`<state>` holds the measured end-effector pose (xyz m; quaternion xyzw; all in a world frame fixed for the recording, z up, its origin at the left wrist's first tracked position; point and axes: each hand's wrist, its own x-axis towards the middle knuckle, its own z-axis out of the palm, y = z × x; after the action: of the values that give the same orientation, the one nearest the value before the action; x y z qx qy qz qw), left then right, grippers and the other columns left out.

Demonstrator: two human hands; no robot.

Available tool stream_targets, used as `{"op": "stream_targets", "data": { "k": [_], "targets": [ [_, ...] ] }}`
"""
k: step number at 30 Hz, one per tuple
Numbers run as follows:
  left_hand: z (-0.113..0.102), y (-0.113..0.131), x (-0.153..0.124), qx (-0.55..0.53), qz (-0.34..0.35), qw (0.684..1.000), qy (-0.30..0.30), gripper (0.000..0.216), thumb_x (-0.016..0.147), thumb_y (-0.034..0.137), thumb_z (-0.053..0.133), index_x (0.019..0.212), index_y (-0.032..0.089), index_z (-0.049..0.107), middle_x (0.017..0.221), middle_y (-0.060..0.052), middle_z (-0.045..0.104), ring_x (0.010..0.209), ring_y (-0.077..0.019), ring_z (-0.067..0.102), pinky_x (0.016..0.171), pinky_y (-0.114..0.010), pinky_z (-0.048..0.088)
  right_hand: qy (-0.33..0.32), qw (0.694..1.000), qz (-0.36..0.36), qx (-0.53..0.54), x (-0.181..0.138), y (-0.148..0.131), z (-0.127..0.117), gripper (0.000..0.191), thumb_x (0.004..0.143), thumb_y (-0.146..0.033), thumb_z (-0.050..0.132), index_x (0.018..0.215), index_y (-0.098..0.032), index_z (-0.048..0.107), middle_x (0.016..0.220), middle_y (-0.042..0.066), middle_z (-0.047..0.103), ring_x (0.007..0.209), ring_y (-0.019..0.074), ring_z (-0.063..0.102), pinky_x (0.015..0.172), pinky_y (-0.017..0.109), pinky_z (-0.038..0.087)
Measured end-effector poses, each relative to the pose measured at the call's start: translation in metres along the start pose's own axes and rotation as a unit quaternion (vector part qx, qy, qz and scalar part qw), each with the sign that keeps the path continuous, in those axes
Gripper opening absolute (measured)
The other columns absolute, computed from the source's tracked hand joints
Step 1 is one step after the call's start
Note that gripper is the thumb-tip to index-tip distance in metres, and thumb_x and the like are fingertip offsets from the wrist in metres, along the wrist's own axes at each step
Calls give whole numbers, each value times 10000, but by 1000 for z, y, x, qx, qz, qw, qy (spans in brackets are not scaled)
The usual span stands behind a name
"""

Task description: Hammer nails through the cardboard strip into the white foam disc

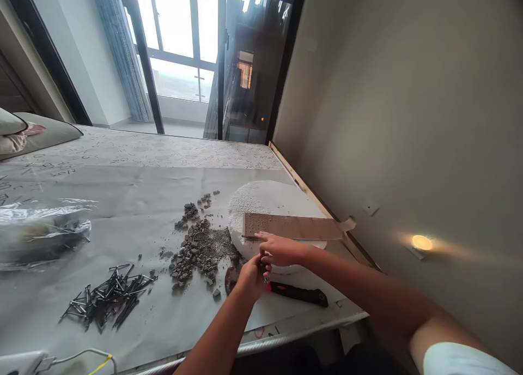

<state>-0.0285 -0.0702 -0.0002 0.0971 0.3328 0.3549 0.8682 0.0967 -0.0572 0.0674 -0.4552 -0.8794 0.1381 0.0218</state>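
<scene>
A wooden strip dotted with small holes lies across a round white foam block. My right hand rests at the strip's near left end, index finger pointing onto it, the other fingers curled. My left hand is pinched shut just below it, fingertips meeting the right hand around something small that I cannot make out. A black-handled tool lies on the sheet under both hands.
A pile of dark nails lies at the front left and a heap of grey rubble beside the foam. A plastic bag sits far left. A wall runs along the right; a cable crosses the near edge.
</scene>
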Motion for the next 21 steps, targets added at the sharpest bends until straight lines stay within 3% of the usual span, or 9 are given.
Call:
{"op": "stream_targets", "data": {
  "k": [4,8,15,21],
  "targets": [
    [0,2,-1,19,-17,1000,6,66,811,132,430,798,119,494,573,2,475,386,-31,373,322,-122,196,77,986,122,-83,10,27,-10,203,857,-203,472,895,-157,665,1135,108,604,1006,173,573,815,249,436],
    [1,2,-3,30,-16,999,21,66,809,126,421,826,114,483,603,-8,484,391,-28,371,324,-122,190,84,965,207,-134,26,59,-13,254,855,-108,412,890,-100,663,946,151,643,856,194,608,754,275,448],
    [1,3,-3,29,-18,999,24,56,809,127,425,812,118,480,590,-3,476,385,-28,363,324,-124,181,19,961,214,-176,44,79,2,191,753,-41,519,855,-64,679,943,221,645,877,256,615,772,323,459],
    [2,3,-4,28,-15,999,13,65,821,133,418,811,117,479,593,0,472,402,-27,370,336,-122,204,-4,965,195,-175,45,81,4,225,750,-16,500,903,-58,659,990,232,635,940,271,600,820,340,439]
  ]
}}
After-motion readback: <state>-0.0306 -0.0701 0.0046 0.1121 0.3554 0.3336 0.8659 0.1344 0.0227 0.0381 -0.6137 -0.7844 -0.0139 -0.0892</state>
